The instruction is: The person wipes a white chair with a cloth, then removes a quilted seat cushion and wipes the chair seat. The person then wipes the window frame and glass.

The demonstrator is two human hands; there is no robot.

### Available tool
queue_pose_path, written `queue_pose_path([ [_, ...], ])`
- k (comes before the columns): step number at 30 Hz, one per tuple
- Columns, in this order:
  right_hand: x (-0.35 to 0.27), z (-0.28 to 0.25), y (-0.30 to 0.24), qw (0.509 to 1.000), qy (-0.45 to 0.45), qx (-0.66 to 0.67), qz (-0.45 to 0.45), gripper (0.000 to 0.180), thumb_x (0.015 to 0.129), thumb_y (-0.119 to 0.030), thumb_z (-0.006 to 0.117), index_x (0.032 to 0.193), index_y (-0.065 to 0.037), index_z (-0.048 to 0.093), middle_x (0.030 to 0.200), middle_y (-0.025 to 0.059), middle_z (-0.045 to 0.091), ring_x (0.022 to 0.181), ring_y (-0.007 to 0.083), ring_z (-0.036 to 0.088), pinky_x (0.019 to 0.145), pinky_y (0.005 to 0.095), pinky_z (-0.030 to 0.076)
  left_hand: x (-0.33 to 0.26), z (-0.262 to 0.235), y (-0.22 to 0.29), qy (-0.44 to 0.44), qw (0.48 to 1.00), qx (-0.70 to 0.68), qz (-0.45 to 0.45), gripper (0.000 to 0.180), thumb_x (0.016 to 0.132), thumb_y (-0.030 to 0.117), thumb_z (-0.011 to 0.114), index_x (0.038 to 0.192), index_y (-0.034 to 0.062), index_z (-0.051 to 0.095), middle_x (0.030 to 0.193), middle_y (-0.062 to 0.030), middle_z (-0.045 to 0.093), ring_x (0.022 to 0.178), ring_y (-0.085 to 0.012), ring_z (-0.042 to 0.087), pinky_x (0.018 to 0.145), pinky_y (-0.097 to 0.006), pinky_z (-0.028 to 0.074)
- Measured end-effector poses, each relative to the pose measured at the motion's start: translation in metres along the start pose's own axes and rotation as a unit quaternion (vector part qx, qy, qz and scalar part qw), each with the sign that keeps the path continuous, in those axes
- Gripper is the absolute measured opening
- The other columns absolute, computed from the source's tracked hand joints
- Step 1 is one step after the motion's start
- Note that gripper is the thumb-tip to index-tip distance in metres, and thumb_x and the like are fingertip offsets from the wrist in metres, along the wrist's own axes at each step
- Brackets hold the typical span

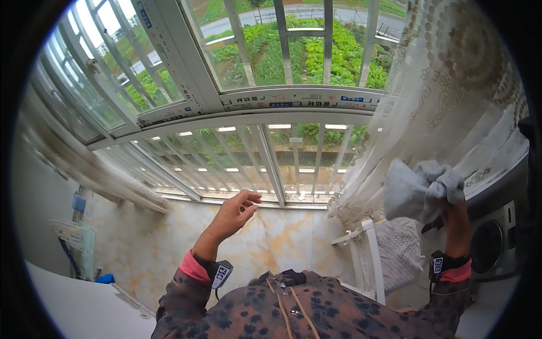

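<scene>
A crumpled pale grey cloth (411,191) is bunched up in my right hand (451,208), raised in front of the curtain on the right. Folds of the cloth cover most of that hand's fingers. My left hand (232,213) hovers over the floor before the window, holding nothing. Its fingers are slightly bent, with the thumb apart from them. The sliding window (217,113), white-framed with bars outside, stands ahead of both hands. Closest to the cloth hangs a sheer patterned curtain (420,107).
Below the cloth stands a white chair (370,257) with a quilted grey-white cover (398,248). A front-loading washing machine (491,243) is at the right. Another curtain (79,152) hangs at the left. The marbled tile floor (169,237) runs up to the window track.
</scene>
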State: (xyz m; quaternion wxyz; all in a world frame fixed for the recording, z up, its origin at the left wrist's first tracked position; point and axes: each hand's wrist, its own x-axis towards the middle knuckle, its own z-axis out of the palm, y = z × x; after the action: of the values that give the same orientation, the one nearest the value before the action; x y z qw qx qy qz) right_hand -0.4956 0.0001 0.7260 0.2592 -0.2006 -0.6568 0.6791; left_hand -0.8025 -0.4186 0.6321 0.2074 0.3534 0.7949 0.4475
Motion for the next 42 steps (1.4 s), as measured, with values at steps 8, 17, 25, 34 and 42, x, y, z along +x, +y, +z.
queue_pose_path([
  [8, 0.096, 0.134, -0.011, 0.996, -0.011, 0.032, -0.081, 0.054, 0.083, -0.001, 0.067, 0.133, -0.006, 0.047, 0.12, 0.0016, 0.053, 0.114, 0.0156, 0.052, 0.102, 0.0333, 0.039, 0.112, -0.077, -0.02, 0.129, 0.956, 0.149, 0.216, 0.036, 0.082, 0.0, 0.062, 0.117, 0.005, 0.056, 0.115, -0.0162, 0.061, 0.11, -0.0356, 0.057, 0.094, -0.04, 0.046],
  [17, 0.219, 0.397, -0.017, 0.834, -0.009, -0.301, -0.463, 0.043, 0.075, -0.013, 0.075, 0.116, -0.01, 0.062, 0.113, 0.0098, 0.06, 0.107, 0.0268, 0.058, 0.092, 0.0395, 0.047, 0.224, -0.174, -0.003, 0.265, 0.817, 0.126, 0.497, 0.035, 0.078, -0.008, 0.059, 0.111, 0.0046, 0.057, 0.12, -0.015, 0.059, 0.115, -0.0355, 0.056, 0.095, -0.044, 0.045],
  [25, 0.277, 0.328, 0.082, 0.667, 0.11, -0.601, -0.427, 0.031, 0.079, -0.01, 0.063, 0.108, -0.021, 0.067, 0.105, 0.0061, 0.062, 0.1, 0.0257, 0.06, 0.087, 0.0401, 0.048, 0.253, -0.193, -0.03, 0.264, 0.779, 0.17, 0.544, 0.036, 0.077, -0.006, 0.061, 0.111, 0.0058, 0.055, 0.123, -0.0176, 0.056, 0.115, -0.0379, 0.056, 0.097, -0.046, 0.044],
  [34, 0.286, 0.215, 0.017, 0.872, 0.433, -0.129, -0.19, 0.034, 0.077, -0.021, 0.073, 0.105, -0.005, 0.063, 0.087, 0.0105, 0.068, 0.079, 0.0232, 0.068, 0.069, 0.0398, 0.055, 0.255, -0.189, 0.008, 0.3, 0.757, 0.232, 0.533, 0.027, 0.082, -0.002, 0.056, 0.107, 0.0071, 0.06, 0.126, -0.0151, 0.055, 0.121, -0.0373, 0.051, 0.099, -0.046, 0.042],
  [42, 0.295, 0.23, -0.014, 0.641, 0.192, -0.541, -0.509, 0.025, 0.085, -0.013, 0.058, 0.108, -0.019, 0.067, 0.104, 0.0022, 0.065, 0.097, 0.0229, 0.062, 0.086, 0.041, 0.05, 0.287, -0.129, 0.048, 0.218, 0.756, 0.291, 0.544, 0.025, 0.082, 0.005, 0.061, 0.105, 0.0137, 0.063, 0.129, -0.0094, 0.057, 0.124, -0.0299, 0.052, 0.102, -0.042, 0.035],
])
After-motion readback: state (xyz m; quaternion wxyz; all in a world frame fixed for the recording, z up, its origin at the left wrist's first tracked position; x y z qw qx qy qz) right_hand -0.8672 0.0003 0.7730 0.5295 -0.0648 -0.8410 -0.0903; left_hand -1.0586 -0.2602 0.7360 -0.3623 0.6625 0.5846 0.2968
